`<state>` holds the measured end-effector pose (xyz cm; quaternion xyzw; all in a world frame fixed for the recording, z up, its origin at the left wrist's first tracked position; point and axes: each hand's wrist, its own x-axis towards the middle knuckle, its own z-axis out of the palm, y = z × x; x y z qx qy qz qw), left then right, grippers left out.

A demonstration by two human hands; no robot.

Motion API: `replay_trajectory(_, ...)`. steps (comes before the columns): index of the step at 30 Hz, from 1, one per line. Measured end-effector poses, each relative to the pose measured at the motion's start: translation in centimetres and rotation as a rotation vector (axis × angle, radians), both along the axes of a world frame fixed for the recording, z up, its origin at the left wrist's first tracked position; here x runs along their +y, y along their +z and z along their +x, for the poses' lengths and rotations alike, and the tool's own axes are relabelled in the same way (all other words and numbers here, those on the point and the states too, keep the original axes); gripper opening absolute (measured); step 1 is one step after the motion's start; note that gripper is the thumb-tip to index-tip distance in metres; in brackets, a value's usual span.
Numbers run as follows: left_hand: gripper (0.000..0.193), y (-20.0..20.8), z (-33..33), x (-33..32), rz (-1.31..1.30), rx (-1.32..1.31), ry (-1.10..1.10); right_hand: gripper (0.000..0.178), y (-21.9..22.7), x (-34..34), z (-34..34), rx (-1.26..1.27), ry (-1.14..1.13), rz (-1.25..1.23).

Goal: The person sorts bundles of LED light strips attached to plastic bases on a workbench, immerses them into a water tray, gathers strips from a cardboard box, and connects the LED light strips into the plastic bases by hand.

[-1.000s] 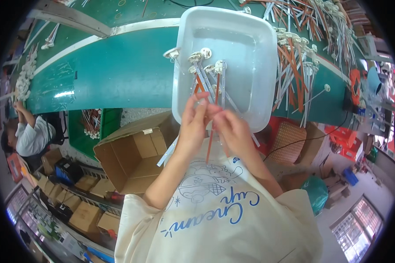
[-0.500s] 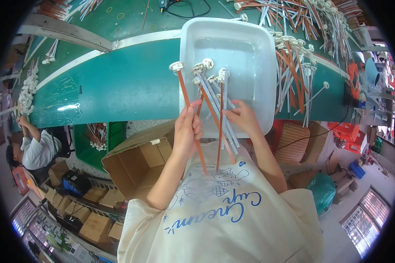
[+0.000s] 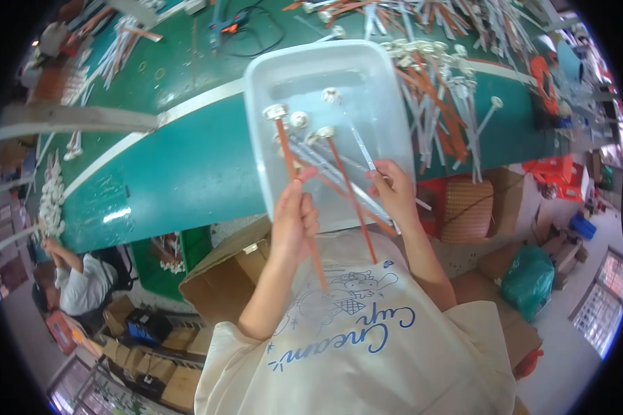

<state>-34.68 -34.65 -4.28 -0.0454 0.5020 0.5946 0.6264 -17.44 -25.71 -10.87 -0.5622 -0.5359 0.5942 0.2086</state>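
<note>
My left hand (image 3: 294,218) is closed round a long orange-brown strip (image 3: 286,146), whose round white end piece (image 3: 276,111) points away from me. Between the fingers of my right hand (image 3: 393,192) is a thin whitish strip (image 3: 358,137) with small dots along it and a round white head (image 3: 330,95). A pale blue-white plastic tub (image 3: 254,149) lies under both hands. Between them, across its near side, rest several more strips, among them a reddish-brown one (image 3: 353,197) with a white head and a grey-white bundle (image 3: 339,181).
Piles of similar strips (image 3: 439,117) lie right of the tub on the green table (image 3: 152,173). A black cable tool (image 3: 232,26) is at the back. Below the table edge stand a cardboard box (image 3: 218,277) and a green crate (image 3: 145,266). A co-worker (image 3: 83,283) sits at far left.
My right hand has drawn a whitish strip away from the others, rightward. The left hand still grips the orange-brown strip. The whole view has shifted and tilted slightly.
</note>
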Motion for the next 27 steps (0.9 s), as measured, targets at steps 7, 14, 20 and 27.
replay_trajectory(7,0.035,2.4,9.5,14.2,0.322,-0.152,-0.258,0.02,6.4,0.5,12.5,0.323,-0.494,0.305)
replay_trajectory(14,0.031,-14.3,19.7,26.8,0.374,0.46,-0.362,0.031,8.0,2.9,20.4,0.07,-0.512,0.426)
replay_trajectory(20,0.042,1.2,14.9,21.6,0.393,0.225,-0.493,0.029,8.3,4.5,21.3,-0.221,-0.006,0.601)
replay_trajectory(27,0.035,5.4,13.3,14.1,0.653,0.483,-0.617,0.015,11.8,7.1,15.6,0.308,0.052,0.019)
